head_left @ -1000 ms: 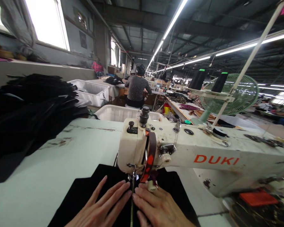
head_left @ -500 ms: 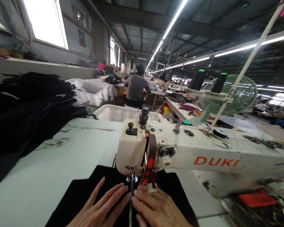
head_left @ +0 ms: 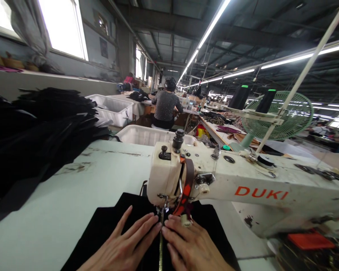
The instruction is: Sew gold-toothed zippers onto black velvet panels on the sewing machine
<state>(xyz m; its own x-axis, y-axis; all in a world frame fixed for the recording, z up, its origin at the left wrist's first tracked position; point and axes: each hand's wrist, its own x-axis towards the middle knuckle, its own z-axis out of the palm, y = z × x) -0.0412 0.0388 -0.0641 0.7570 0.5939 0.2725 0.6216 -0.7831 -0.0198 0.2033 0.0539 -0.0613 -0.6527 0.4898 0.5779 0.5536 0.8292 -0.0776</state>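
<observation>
Black fabric lies spread on the sewing machine's table, reaching under the needle and presser foot. Down its middle runs a narrow strip of gold zipper teeth, in line with the foot. My left hand rests flat on the cloth left of the zipper, fingers stretched and spread. To the right of the strip, my right hand presses the cloth with its fingers extended. Both sets of fingertips are close to the foot. The white sewing machine, with red lettering, stands just beyond them.
A tall pile of black cut pieces covers the table's left side. Behind the machine is a white plastic bin. Thread cones and a green fan stand at right. A co-worker sits ahead, facing away.
The fabric has slid slightly farther away under the presser foot, with both hands moving along with it. The whole view has shifted a little, so the machine appears farther right.
</observation>
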